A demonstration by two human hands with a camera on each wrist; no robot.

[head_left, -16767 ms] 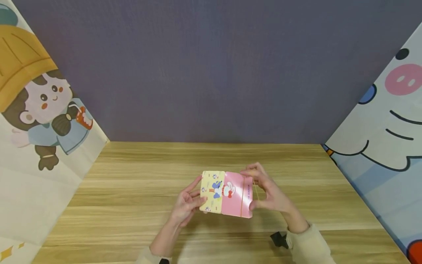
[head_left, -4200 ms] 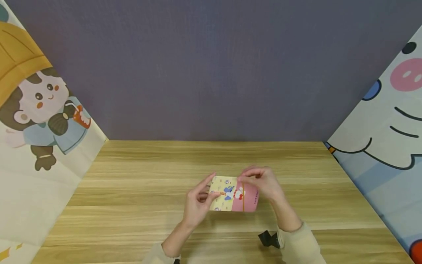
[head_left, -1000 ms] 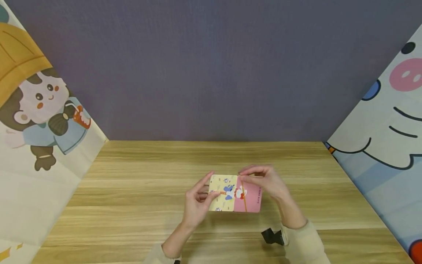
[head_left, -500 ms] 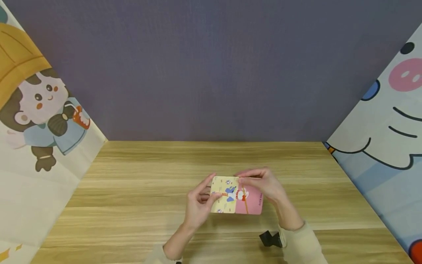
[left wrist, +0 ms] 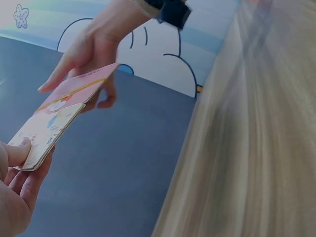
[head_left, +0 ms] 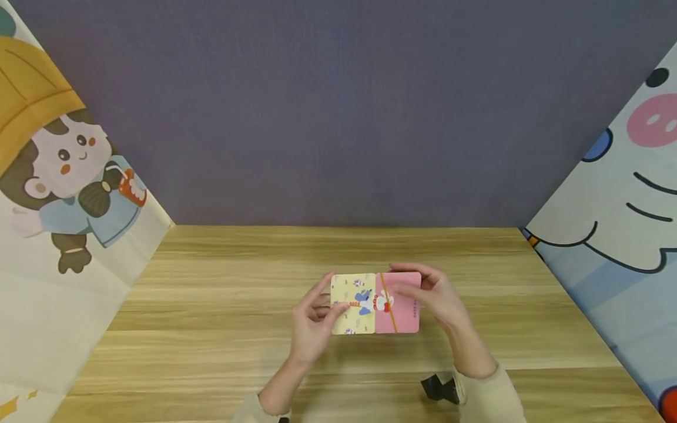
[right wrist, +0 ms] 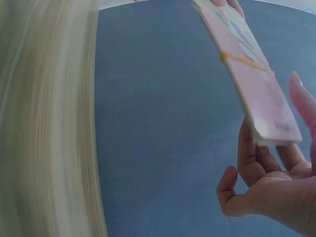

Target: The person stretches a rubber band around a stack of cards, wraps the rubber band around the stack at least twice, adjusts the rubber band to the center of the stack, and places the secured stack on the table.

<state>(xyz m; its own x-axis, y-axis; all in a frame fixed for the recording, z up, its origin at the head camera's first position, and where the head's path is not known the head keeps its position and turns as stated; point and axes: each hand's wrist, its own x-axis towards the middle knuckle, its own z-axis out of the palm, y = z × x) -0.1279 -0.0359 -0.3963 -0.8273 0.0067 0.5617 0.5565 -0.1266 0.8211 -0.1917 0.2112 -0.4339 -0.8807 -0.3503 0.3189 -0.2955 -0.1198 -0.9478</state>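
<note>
Held up above the table is a small notebook (head_left: 353, 320), its split cover yellow on the left and pink on the right, with cartoon animals. A thin yellow-orange rubber band (head_left: 388, 302) runs slantwise across the pink half, also seen in both wrist views. My left hand (head_left: 311, 329) pinches the yellow end, thumb on the cover and fingers behind. At the pink end is my right hand (head_left: 441, 299); in the right wrist view its thumb (right wrist: 302, 101) stands off the cover, with the fingers spread behind and below the notebook's end.
The wood-grain table (head_left: 211, 282) lies below the hands. A dark grey panel (head_left: 338, 117) rises at the back, with cartoon-printed side walls at left and right. A black strap piece (head_left: 440, 389) hangs by the right sleeve.
Over the last second the right hand lets go of the band at the top edge and shifts right. The band, upright some seconds ago, now slants. The left hand keeps its hold.
</note>
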